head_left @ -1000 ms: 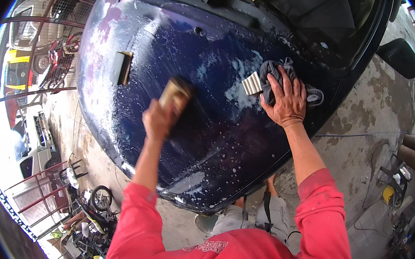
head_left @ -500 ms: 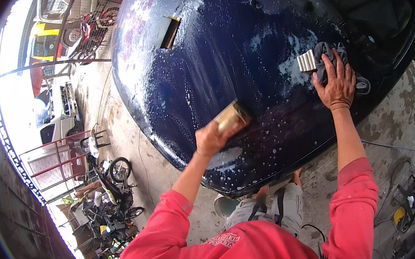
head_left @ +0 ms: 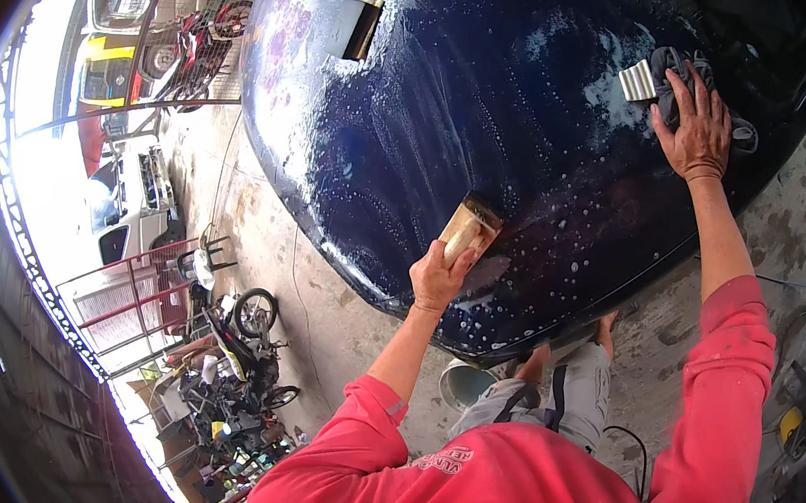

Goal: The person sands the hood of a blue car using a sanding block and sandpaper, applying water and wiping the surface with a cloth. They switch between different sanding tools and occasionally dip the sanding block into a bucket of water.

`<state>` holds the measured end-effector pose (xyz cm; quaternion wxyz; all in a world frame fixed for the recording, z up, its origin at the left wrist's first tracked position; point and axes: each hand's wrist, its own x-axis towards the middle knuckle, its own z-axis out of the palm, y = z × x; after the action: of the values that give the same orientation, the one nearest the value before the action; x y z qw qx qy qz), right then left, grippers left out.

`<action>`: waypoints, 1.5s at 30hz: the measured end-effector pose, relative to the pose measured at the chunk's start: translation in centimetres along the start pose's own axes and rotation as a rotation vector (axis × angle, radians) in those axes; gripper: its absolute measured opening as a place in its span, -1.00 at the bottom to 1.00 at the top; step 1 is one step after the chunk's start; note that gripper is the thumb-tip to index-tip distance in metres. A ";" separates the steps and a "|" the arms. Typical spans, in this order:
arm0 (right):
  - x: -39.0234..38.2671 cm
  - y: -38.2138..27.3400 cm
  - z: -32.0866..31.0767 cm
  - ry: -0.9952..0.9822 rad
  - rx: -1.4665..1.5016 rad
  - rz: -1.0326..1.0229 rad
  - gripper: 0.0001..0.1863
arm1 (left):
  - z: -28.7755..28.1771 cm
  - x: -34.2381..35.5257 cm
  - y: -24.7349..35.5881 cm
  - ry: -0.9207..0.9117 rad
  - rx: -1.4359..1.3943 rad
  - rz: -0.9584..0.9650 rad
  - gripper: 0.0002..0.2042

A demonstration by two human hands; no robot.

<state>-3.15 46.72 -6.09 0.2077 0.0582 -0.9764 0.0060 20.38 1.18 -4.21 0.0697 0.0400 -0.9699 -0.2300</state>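
Observation:
A dark blue car body panel (head_left: 401,169), wet and streaked with whitish suds, spreads out in front of me. My left hand (head_left: 439,279) grips a tan sanding block (head_left: 472,227), its dark far edge against the wet surface near the panel's close side. Farther right, my right hand (head_left: 698,132) rests with fingers spread on a crumpled dark grey cloth (head_left: 672,62). A white ribbed block (head_left: 637,81) lies on the panel beside that cloth, close to my fingertips. I cannot see the underside of the sanding block.
Toward the far left, the panel has a rectangular opening (head_left: 362,30). A bucket (head_left: 466,387) of liquid stands below the panel's near edge, by my legs. Motorcycles (head_left: 256,320) and clutter stand at left. A hose (head_left: 797,287) and tools lie on the concrete at right.
The whole view has shifted, so things appear farther right and higher. The sanding block has slid slightly toward me along the panel. My right hand remains on the cloth.

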 end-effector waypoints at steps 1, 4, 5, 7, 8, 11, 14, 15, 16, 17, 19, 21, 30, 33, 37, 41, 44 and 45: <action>0.0 0.1 0.1 -0.003 -0.005 0.008 -0.30 | 0.2 -0.4 -0.5 -0.020 -0.007 0.003 -0.53; -0.3 0.6 1.0 0.033 0.003 -0.023 -0.31 | -0.2 11.8 -5.7 0.134 0.109 0.110 -0.50; -0.4 0.8 1.4 0.058 0.003 -0.031 -0.30 | -0.3 17.8 -7.8 0.191 0.218 0.164 -0.48; -0.6 1.1 1.9 0.052 -0.009 -0.037 -0.32 | -0.9 29.1 -11.2 0.205 0.335 0.079 -0.37; -0.5 1.3 2.0 0.064 -0.011 -0.035 -0.32 | -0.9 32.3 -12.1 0.159 0.296 -0.017 -0.29; -0.5 1.2 1.8 0.038 -0.042 -0.037 -0.32 | -1.0 29.6 -11.1 0.203 0.239 -0.118 -0.33; -0.1 0.7 1.0 -0.052 -0.063 0.004 -0.31 | -0.3 11.0 -6.4 0.207 0.124 -0.014 -0.52; 0.1 0.6 0.8 0.002 -0.049 -0.002 -0.31 | -0.3 4.8 -5.0 0.157 0.051 -0.067 -0.57; 0.1 0.5 0.6 -0.013 -0.046 0.004 -0.31 | -0.5 -0.2 -4.1 0.110 -0.040 -0.081 -0.59; 0.2 0.5 0.5 -0.093 -0.077 0.024 -0.31 | -0.9 -3.4 -3.9 0.043 -0.015 -0.104 -0.58; 0.1 0.6 0.7 0.011 -0.041 -0.007 -0.31 | -1.8 -2.1 -6.4 0.016 0.020 0.011 -0.55; -0.2 0.9 1.2 0.019 -0.043 -0.022 -0.30 | -2.8 6.4 -11.5 0.100 0.129 0.019 -0.52; -0.3 1.4 1.7 0.019 -0.042 -0.026 -0.34 | -3.7 15.7 -15.6 0.258 0.403 0.001 -0.54; 0.1 1.0 1.4 0.000 -0.077 -0.020 -0.35 | -1.9 -1.8 -7.4 0.229 -0.026 -0.226 -0.54; -0.2 1.5 2.0 0.006 -0.094 -0.027 -0.34 | -2.7 -4.5 -9.9 0.108 0.034 -0.196 -0.54; -0.5 2.9 3.2 0.043 -0.078 -0.069 -0.33 | -5.6 14.6 -23.1 0.297 0.393 -0.095 -0.70; -0.3 3.4 3.6 0.042 -0.097 -0.069 -0.34 | -6.8 23.2 -27.8 0.348 0.214 -0.526 -0.30; -0.1 3.3 3.6 0.018 -0.116 -0.069 -0.34 | -6.4 21.7 -27.4 0.320 0.208 -0.579 -0.38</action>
<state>-4.88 49.92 -9.40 0.2196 0.0798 -0.9706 -0.0573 1.19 -28.39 -8.42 0.1485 0.3559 -0.9133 -0.1311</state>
